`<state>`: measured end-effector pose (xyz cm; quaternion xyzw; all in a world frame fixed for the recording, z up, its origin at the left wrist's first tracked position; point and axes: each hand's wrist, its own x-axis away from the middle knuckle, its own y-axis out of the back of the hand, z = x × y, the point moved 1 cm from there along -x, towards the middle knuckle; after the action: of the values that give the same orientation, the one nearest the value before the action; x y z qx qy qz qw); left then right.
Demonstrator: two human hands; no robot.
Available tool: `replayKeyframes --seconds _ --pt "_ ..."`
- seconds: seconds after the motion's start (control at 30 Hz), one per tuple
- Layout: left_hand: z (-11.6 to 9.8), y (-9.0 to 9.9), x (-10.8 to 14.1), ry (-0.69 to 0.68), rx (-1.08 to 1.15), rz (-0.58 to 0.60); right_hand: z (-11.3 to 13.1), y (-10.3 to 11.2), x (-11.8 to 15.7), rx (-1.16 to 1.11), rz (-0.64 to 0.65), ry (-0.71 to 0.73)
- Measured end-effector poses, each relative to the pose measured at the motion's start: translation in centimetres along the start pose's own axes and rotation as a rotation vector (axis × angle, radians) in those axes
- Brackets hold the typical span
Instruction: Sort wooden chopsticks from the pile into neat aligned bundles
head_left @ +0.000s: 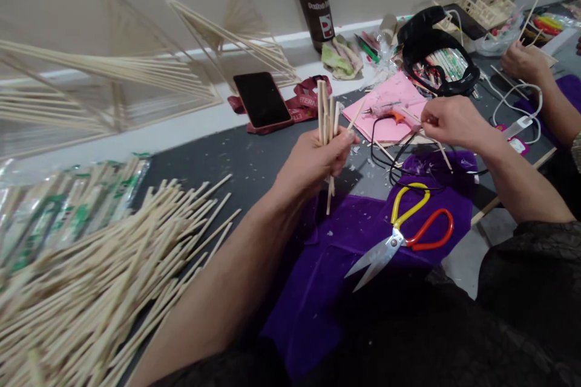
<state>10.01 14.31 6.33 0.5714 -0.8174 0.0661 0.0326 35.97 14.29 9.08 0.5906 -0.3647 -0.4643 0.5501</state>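
Note:
My left hand [320, 157] is closed round an upright bundle of short wooden chopsticks [325, 112]; their lower ends poke out below the fist. One more thin stick slants out by the thumb. To the right, my right hand [447, 124] has its fingers pinched on a thin wooden chopstick [412, 115], just above the glue gun [397, 116]. The glue gun lies on pink paper [363, 110], its black cord looping below. Scissors [394, 243] with one yellow and one red handle lie partly open on a purple cloth [336, 266] between my forearms.
Loose chopsticks [118, 266] are heaped at left beside wrapped ones [72, 205]. Stick frames [149, 72] lean against the wall. A phone [262, 100], a bottle [315, 12] and a black headband-like object [436, 54] stand behind. Another person's hand [526, 63] works at right.

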Motion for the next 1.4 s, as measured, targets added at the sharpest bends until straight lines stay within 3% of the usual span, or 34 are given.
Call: replayKeyframes --seconds 0.13,0.23,0.4,0.63,0.8,0.97,1.23,1.4 --pt "0.0 -1.9 -0.8 -0.057 0.061 -0.042 1.3 0.0 -0.1 -0.333 -0.244 0.034" --pt "-0.4 -3.3 -1.6 -0.129 0.078 0.007 3.5 1.0 -1.0 -0.458 -0.299 0.143" --pt "-1.0 -3.6 -2.2 -0.208 -0.015 0.002 6.4 1.9 -3.1 -0.628 -0.299 0.248" --pt "0.5 -1.8 -1.4 -0.144 -0.103 -0.044 8.8 0.5 -4.4 -0.913 -0.207 0.191" --pt "0.9 -0.5 -0.7 -0.041 -0.027 -0.006 8.6 0.0 -5.3 -0.952 -0.150 -0.018" --pt "1.7 0.4 -0.8 0.080 0.109 0.068 8.3 -1.3 -5.9 -1.068 -0.089 -0.035" --pt "2.2 0.7 -0.9 0.091 0.089 -0.090 7.9 -2.7 -5.9 -1.248 0.035 -0.053" --pt "2.2 0.5 -0.6 0.088 0.097 -0.071 8.3 -3.1 -6.2 -1.260 -0.051 -0.118"
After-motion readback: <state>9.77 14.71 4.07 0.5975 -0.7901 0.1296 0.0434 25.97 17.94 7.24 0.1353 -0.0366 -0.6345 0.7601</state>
